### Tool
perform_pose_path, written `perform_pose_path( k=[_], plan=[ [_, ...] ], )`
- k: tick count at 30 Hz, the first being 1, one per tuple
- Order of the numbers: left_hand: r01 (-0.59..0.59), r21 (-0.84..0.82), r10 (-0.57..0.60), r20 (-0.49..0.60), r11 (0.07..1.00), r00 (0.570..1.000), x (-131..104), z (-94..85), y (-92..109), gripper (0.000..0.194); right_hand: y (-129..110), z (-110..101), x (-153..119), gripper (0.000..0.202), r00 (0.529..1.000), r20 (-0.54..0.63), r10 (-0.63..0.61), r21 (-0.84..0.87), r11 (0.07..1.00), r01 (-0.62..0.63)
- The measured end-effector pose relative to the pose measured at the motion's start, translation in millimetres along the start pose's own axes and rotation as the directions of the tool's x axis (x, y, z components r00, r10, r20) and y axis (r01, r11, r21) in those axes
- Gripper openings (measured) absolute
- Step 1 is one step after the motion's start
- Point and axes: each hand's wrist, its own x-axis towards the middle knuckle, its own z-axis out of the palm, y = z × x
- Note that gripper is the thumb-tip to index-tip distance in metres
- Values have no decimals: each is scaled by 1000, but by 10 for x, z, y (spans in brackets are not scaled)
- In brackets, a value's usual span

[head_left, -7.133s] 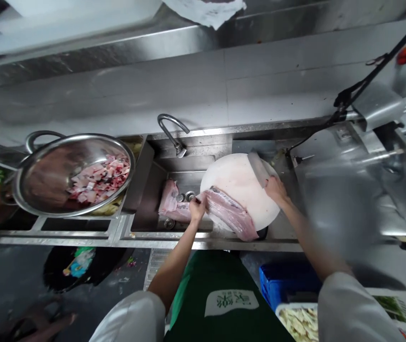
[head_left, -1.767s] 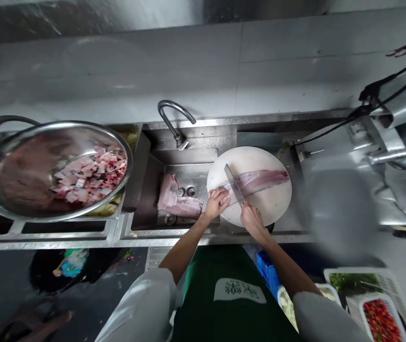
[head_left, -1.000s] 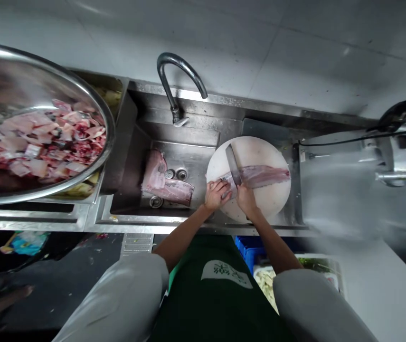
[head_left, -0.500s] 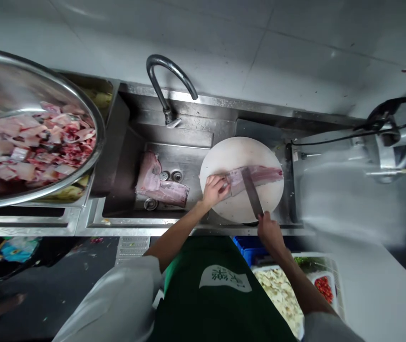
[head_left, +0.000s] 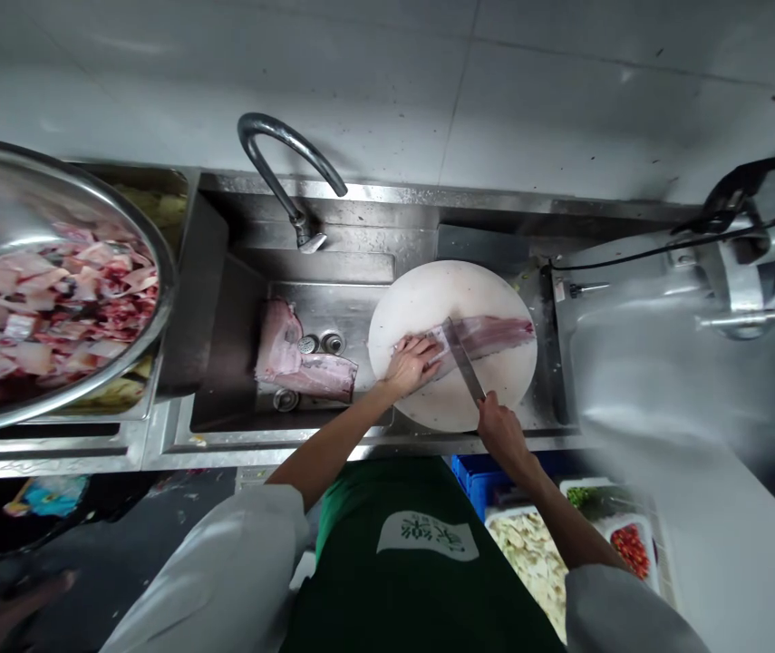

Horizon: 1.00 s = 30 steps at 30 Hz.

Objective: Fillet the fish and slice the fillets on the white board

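Observation:
A long pink fish fillet (head_left: 498, 334) lies across the round white cutting board (head_left: 441, 286), which sits over the right part of the sink. My left hand (head_left: 412, 361) rests flat on the left part of the fillet, fingers stretched out. In my right hand (head_left: 501, 426) is the handle of a cleaver (head_left: 463, 359), gripped in closed fingers. Its blade slants across the fillet, close beside my left fingertips. Under the blade and my left hand, part of the fish is hidden.
More fish pieces (head_left: 319, 375) lie in the sink (head_left: 217, 413) by the drain fittings, below a curved faucet (head_left: 292, 141). At left stands a large metal bowl (head_left: 164, 281) of cut fish. A big metal pan (head_left: 686, 363) is on the right; trays of food sit below.
My left hand has flattened out over the fillet. The cleaver has shifted left along the fillet, nearer my left fingers. The whole view has shifted slightly.

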Motion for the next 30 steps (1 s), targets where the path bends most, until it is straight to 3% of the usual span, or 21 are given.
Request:
perform_pose_path(
  k=[3, 8, 11, 14, 16, 18, 21, 23, 26, 30],
  plan=[
    [2, -10, -2, -3, 1000, 1000, 13, 15, 5, 35, -165, -112, 252, 37, 1000, 6, -12, 0, 1000, 12],
    [15, 12, -15, -4, 1000, 1000, 1, 36, 0, 35, -542, -353, 722, 36, 994, -97, -57, 62, 996, 63],
    [43, 22, -43, -26, 999, 999, -8, 40, 24, 34, -371, -182, 500, 34, 995, -72, -67, 52, 996, 71],
    [41, 1, -41, -40, 999, 998, 3, 41, 48, 33, -82, 125, 117, 33, 999, 38, 5, 29, 1000, -6],
    [36, 7, -36, -18, 999, 999, 15, 37, 53, 33, -44, 207, 49, 34, 996, 65, 53, 22, 998, -55],
    [42, 23, -42, 8, 999, 999, 14, 25, 49, 34, -188, 119, 200, 35, 999, 26, 31, 26, 999, -32],
    [38, 30, -39, 29, 999, 999, -20, -17, 36, 35, -497, -233, 605, 37, 994, -90, -57, 71, 995, 63],
    [26, 27, -26, 31, 999, 999, -37, -57, 27, 35, -557, -468, 779, 36, 987, -135, -91, 102, 989, 106],
    [26, 15, -26, -1, 1000, 1000, 27, -87, 30, 30, -383, -611, 760, 38, 977, -205, -66, 102, 991, 88],
    [10, -1, -10, -66, 1000, 998, 322, 24, 111, 28, -107, -481, 541, 41, 973, -226, 38, 87, 996, -19]
  ],
)
